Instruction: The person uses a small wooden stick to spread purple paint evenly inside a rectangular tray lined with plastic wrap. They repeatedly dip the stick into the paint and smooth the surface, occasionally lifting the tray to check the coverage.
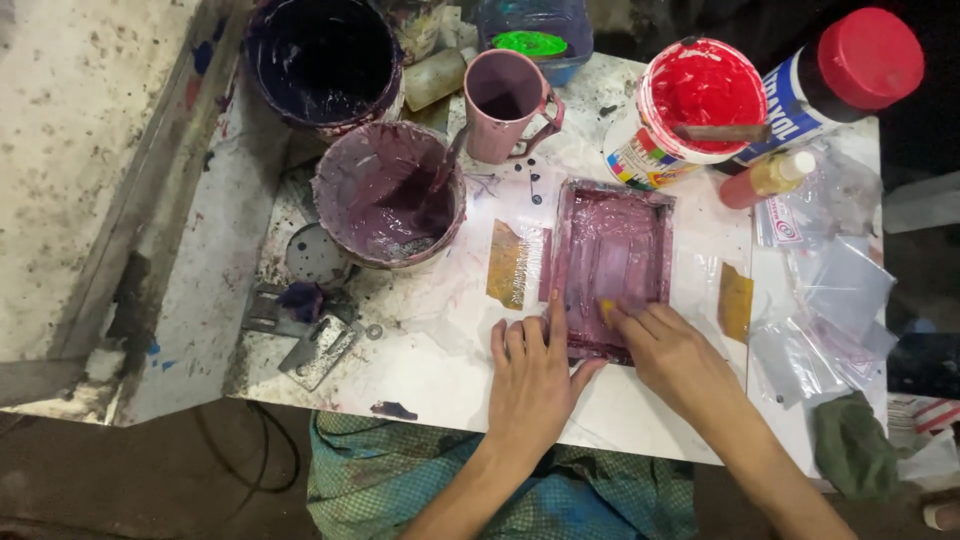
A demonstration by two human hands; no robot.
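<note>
Your left hand (532, 380) lies flat and open, palm down, on the white paint-stained counter (440, 370), its fingers spread and its forefinger running up along the left edge of the rectangular sheet smeared with purple-pink paint (610, 265). Your right hand (672, 358) comes in from the lower right with its fingers bent, pinching a small yellow piece (606, 308) against the sheet's lower part; what that piece is, you cannot tell from here. The sheet lies on clear plastic film near the middle of the counter, between two brownish-yellow patches (510, 262). Beyond it to the left stands a round bucket of mauve paint (388, 195) with a stirring stick in it, and just behind that a pink plastic mug with a handle (505, 105). To the right of the mug sits an open tin of bright red paint (690, 110) with a flat stick laid across its rim, beside a large bottle with a red cap (850, 70).
</note>
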